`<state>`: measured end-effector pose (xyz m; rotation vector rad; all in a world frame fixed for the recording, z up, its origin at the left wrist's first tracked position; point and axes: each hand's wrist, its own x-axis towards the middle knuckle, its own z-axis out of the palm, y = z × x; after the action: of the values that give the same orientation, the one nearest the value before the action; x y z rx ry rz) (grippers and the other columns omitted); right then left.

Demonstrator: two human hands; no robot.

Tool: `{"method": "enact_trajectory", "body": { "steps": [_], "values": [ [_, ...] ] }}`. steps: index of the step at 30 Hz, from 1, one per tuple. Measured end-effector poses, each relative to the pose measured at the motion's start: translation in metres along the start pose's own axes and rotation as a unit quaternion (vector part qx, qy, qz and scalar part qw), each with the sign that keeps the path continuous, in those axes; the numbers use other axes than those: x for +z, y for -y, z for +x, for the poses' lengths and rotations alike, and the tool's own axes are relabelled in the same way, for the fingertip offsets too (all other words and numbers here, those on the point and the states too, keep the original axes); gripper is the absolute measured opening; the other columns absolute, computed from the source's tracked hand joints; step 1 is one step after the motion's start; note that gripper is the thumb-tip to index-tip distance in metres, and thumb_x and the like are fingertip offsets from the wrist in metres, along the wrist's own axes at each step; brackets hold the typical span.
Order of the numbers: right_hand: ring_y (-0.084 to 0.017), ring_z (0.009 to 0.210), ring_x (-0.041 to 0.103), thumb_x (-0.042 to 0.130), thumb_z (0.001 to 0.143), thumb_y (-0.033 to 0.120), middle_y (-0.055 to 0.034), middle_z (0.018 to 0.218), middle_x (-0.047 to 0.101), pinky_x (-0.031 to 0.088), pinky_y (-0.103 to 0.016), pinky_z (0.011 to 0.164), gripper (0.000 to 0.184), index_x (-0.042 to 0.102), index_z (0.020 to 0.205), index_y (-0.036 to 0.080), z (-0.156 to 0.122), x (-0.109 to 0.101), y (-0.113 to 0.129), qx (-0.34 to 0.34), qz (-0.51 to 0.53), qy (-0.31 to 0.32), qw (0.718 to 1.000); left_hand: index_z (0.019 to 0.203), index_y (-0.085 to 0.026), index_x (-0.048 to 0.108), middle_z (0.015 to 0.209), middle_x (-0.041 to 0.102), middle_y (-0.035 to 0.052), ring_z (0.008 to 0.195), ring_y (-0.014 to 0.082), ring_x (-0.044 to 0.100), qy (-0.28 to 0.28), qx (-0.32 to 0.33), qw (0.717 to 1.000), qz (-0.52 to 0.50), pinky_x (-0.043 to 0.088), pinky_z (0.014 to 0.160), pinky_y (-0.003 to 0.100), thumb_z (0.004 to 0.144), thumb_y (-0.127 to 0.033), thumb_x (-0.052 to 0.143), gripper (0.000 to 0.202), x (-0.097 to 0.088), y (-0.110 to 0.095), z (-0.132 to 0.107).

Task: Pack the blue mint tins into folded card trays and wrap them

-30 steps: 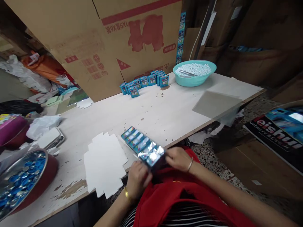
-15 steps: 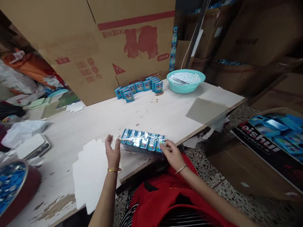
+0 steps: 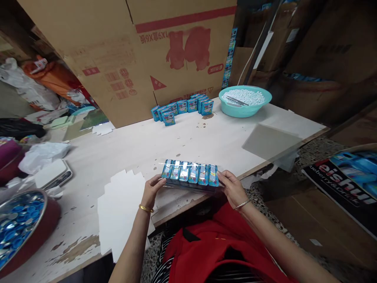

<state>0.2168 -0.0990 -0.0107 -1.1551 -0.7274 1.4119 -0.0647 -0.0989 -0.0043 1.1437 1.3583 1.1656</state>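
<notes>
A clear-wrapped pack of small blue boxes (image 3: 190,173) lies crosswise near the front edge of the white table (image 3: 188,137). My left hand (image 3: 153,188) grips its left end, fingers curled on it. At the pack's right end my right hand (image 3: 232,188) clasps it the same way. Both wrists wear thin bangles. A stack of white die-cut card blanks (image 3: 123,208) lies just left of my left hand.
More blue boxes (image 3: 182,108) line up before a big cardboard carton (image 3: 141,51) at the back. A teal bowl of white pellets (image 3: 244,100) stands back right. A metal bowl of blue caps (image 3: 20,228) and a small scale (image 3: 53,175) sit left. Boxes of stock lie on the floor right.
The pack has turned from lengthwise to crosswise and sits level on the table. My left hand, off the pack half a second ago, now grips its left end.
</notes>
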Motion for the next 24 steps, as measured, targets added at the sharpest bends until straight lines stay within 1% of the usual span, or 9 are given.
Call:
{"method": "enact_trajectory", "body": {
  "steps": [3, 6, 10, 13, 16, 19, 21, 23, 24],
  "values": [
    [-0.010, 0.058, 0.046, 0.075, 0.059, 0.052, 0.0056, 0.060, 0.049, 0.040, -0.021, 0.051, 0.046, 0.042, 0.059, 0.020, 0.004, -0.001, 0.007, -0.001, 0.025, 0.003, 1.000, 0.099, -0.016, 0.070, 0.100, 0.070, 0.0058, 0.098, 0.0233, 0.060, 0.012, 0.009, 1.000, -0.002, 0.045, 0.087, 0.034, 0.071, -0.034, 0.068, 0.034, 0.004, -0.002, 0.002],
    [-0.010, 0.058, 0.047, 0.076, 0.058, 0.050, 0.0056, 0.060, 0.049, 0.041, -0.021, 0.053, 0.045, 0.043, 0.058, 0.020, 0.010, -0.004, 0.013, -0.006, 0.028, 0.004, 1.000, 0.100, -0.017, 0.069, 0.105, 0.068, 0.0064, 0.102, 0.0244, 0.059, 0.017, 0.012, 1.000, -0.006, 0.046, 0.088, 0.034, 0.070, -0.034, 0.069, 0.035, 0.009, -0.005, 0.004],
    [-0.010, 0.059, 0.047, 0.079, 0.055, 0.049, 0.0051, 0.063, 0.052, 0.041, -0.020, 0.051, 0.046, 0.044, 0.058, 0.019, 0.017, -0.010, 0.018, 0.030, 0.033, -0.001, 0.999, 0.100, -0.017, 0.070, 0.107, 0.068, 0.0065, 0.103, 0.0255, 0.058, 0.027, 0.010, 1.000, 0.004, 0.045, 0.089, 0.035, 0.069, -0.037, 0.069, 0.037, 0.015, -0.004, 0.005],
    [-0.011, 0.064, 0.050, 0.080, 0.052, 0.049, 0.0040, 0.068, 0.055, 0.043, -0.021, 0.054, 0.046, 0.045, 0.058, 0.019, 0.020, -0.013, 0.020, 0.047, 0.034, 0.004, 0.998, 0.096, -0.017, 0.071, 0.102, 0.069, 0.0064, 0.100, 0.0253, 0.060, 0.014, 0.000, 1.000, 0.013, 0.045, 0.088, 0.036, 0.067, -0.040, 0.070, 0.037, 0.015, -0.001, 0.006],
    [-0.012, 0.069, 0.053, 0.076, 0.055, 0.056, 0.0024, 0.072, 0.057, 0.045, -0.022, 0.058, 0.047, 0.047, 0.060, 0.020, 0.024, -0.016, 0.021, 0.052, 0.033, 0.001, 0.998, 0.096, -0.015, 0.070, 0.099, 0.070, 0.0081, 0.101, 0.0254, 0.059, -0.010, -0.011, 1.000, 0.016, 0.042, 0.092, 0.036, 0.070, -0.047, 0.066, 0.042, 0.013, 0.000, 0.013],
    [-0.014, 0.073, 0.055, 0.064, 0.060, 0.070, -0.0007, 0.079, 0.059, 0.046, -0.024, 0.059, 0.052, 0.050, 0.062, 0.020, 0.028, -0.018, 0.023, 0.045, -0.003, -0.048, 0.998, 0.101, -0.014, 0.068, 0.102, 0.068, 0.0088, 0.099, 0.0229, 0.059, -0.052, -0.009, 0.998, 0.013, 0.042, 0.089, 0.034, 0.075, -0.056, 0.057, 0.050, 0.015, -0.009, 0.024],
    [-0.015, 0.070, 0.054, 0.060, 0.060, 0.074, -0.0020, 0.077, 0.059, 0.043, -0.024, 0.055, 0.054, 0.054, 0.061, 0.020, 0.027, -0.020, 0.025, 0.026, -0.069, -0.071, 0.995, 0.093, -0.015, 0.068, 0.095, 0.069, 0.0077, 0.087, 0.0198, 0.060, -0.095, -0.013, 0.995, 0.022, 0.043, 0.080, 0.031, 0.075, -0.060, 0.054, 0.051, 0.023, -0.021, 0.029],
    [-0.015, 0.064, 0.051, 0.062, 0.059, 0.072, -0.0022, 0.069, 0.058, 0.040, -0.026, 0.052, 0.052, 0.058, 0.061, 0.021, 0.020, -0.024, 0.025, 0.002, -0.136, -0.060, 0.989, 0.073, -0.015, 0.067, 0.075, 0.066, 0.0047, 0.070, 0.0159, 0.056, -0.134, -0.017, 0.990, 0.044, 0.041, 0.068, 0.029, 0.069, -0.061, 0.058, 0.047, 0.034, -0.032, 0.028],
    [-0.015, 0.061, 0.050, 0.065, 0.058, 0.069, -0.0022, 0.065, 0.057, 0.039, -0.028, 0.051, 0.049, 0.059, 0.061, 0.021, 0.016, -0.028, 0.026, -0.008, -0.159, -0.047, 0.986, 0.064, -0.016, 0.064, 0.065, 0.062, 0.0021, 0.064, 0.0141, 0.052, -0.131, -0.004, 0.990, 0.052, 0.039, 0.064, 0.027, 0.066, -0.056, 0.064, 0.040, 0.039, -0.035, 0.027]
  ]
}}
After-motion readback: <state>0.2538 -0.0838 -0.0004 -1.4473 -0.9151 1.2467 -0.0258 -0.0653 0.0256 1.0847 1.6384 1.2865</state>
